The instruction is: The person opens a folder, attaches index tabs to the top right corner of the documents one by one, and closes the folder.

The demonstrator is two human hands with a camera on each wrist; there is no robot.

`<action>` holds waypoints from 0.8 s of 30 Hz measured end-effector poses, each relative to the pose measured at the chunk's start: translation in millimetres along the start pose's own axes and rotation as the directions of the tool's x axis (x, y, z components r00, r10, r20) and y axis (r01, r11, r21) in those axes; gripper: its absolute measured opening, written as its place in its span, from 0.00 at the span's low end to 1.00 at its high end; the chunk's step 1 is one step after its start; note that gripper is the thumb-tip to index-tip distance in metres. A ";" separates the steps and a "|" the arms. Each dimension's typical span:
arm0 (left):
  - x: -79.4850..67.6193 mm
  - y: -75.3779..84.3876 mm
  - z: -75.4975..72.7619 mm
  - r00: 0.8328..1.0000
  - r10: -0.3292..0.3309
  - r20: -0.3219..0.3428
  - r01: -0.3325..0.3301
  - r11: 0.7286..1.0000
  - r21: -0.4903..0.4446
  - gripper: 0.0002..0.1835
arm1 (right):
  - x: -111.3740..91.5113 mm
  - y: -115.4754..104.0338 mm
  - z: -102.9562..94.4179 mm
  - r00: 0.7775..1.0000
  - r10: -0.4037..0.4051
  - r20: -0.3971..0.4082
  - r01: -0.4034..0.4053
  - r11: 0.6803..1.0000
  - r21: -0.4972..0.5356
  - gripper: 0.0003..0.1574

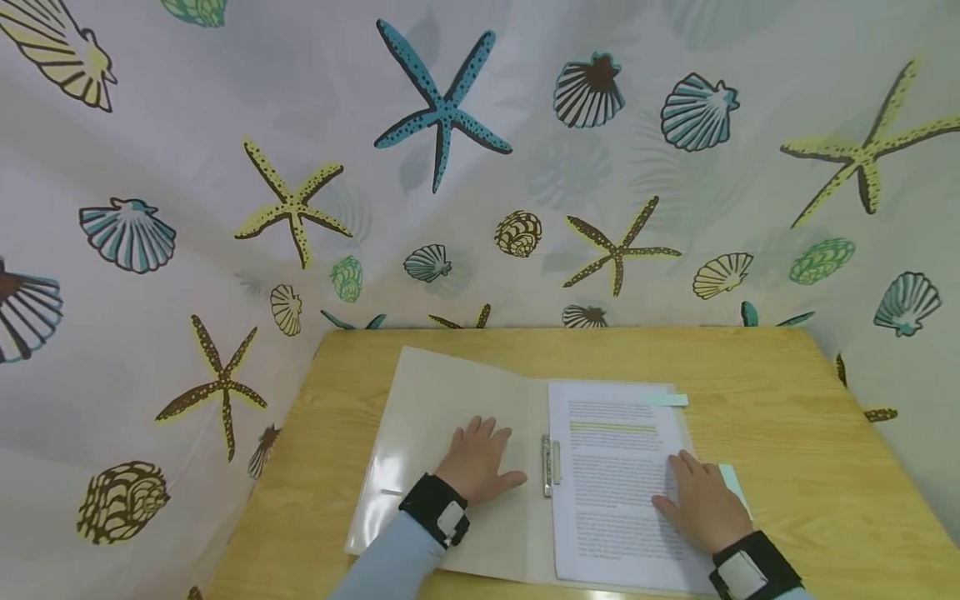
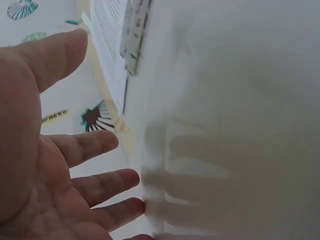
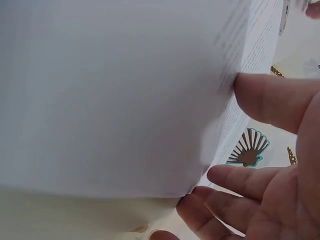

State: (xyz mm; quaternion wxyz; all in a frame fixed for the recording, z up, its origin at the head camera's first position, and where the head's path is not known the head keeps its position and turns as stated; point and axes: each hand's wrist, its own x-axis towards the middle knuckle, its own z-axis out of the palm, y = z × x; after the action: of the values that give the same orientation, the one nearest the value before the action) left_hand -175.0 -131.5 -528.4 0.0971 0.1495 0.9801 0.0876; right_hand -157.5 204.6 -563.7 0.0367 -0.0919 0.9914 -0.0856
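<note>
A cream folder (image 1: 457, 387) lies spread open on the wooden table. On its right side sits a stack of printed sheets (image 1: 607, 517) beside a metal clip (image 1: 547, 467) at the spine. Yellow highlighting runs across lines near the top of the page. My left hand (image 1: 476, 462), fingers spread, is over the inside of the left cover; the left wrist view shows its fingertips close to that surface. At the sheets' right edge is my right hand (image 1: 705, 504), its thumb (image 3: 265, 97) and extended fingertips touching the paper in the right wrist view.
Pale blue sticky tabs (image 1: 667, 400) stick out at the top right and right side of the sheets. The wooden table (image 1: 810, 450) extends on both sides of the folder. A white cloth (image 1: 480, 275) printed with shells and starfish hangs behind and around the table.
</note>
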 end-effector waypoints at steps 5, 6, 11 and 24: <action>-16.4 -29.1 12.3 0.999 -0.040 -0.009 0.039 0.997 -0.059 0.46 | -2.1 -2.1 1.6 1.000 0.004 0.005 -0.004 1.000 0.010 0.48; -20.3 -32.4 13.0 0.999 -0.049 -0.009 0.048 0.996 -0.069 0.47 | -2.2 -2.1 1.6 1.000 0.005 0.003 -0.005 1.000 0.007 0.49; -39.7 -38.4 10.2 0.995 -0.098 0.020 0.100 0.986 -0.131 0.51 | -4.0 -1.5 0.5 1.000 0.019 0.001 -0.019 1.000 -0.002 0.52; -41.9 -38.6 38.7 0.961 -0.275 0.002 0.270 0.942 -0.201 0.55 | -1.6 2.4 -0.1 0.999 0.034 0.026 -0.035 0.999 0.030 0.53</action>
State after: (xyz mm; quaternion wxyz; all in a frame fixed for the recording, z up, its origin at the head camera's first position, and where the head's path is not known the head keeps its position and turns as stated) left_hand -138.0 -175.2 -566.6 0.1099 0.0009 0.9788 0.1731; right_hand -156.4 207.2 -563.9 0.0521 -0.0753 0.9909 -0.0990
